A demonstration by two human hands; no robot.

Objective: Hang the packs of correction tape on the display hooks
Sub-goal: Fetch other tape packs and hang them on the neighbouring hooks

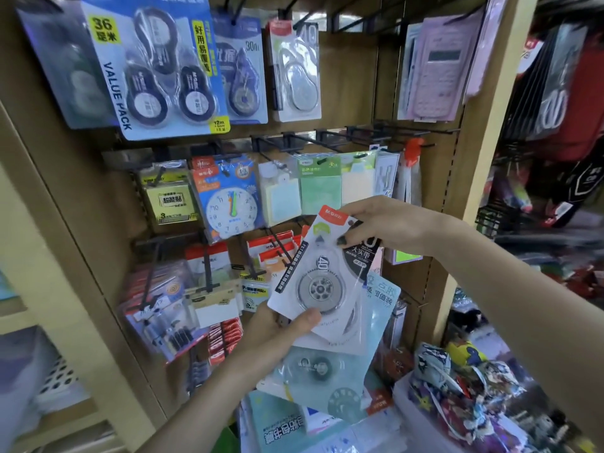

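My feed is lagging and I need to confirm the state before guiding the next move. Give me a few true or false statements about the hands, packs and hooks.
1. The right hand pinches the top of the white correction tape pack. True.
2. The left hand is empty. False: it holds the packs from below, thumb on the white pack.
3. The white pack already hangs on a hook. False: it is in both hands, off the hooks.
4. A blue value pack hangs at upper left. True.
5. A toy clock pack hangs in the middle row. True.

Blue correction tape pack (153,65) at 11 o'clock: "36", "VALUE PACK", "12m". Next pack (243,65) at 12: "30m". Toy clock card (228,204): dial nos. 1–12.
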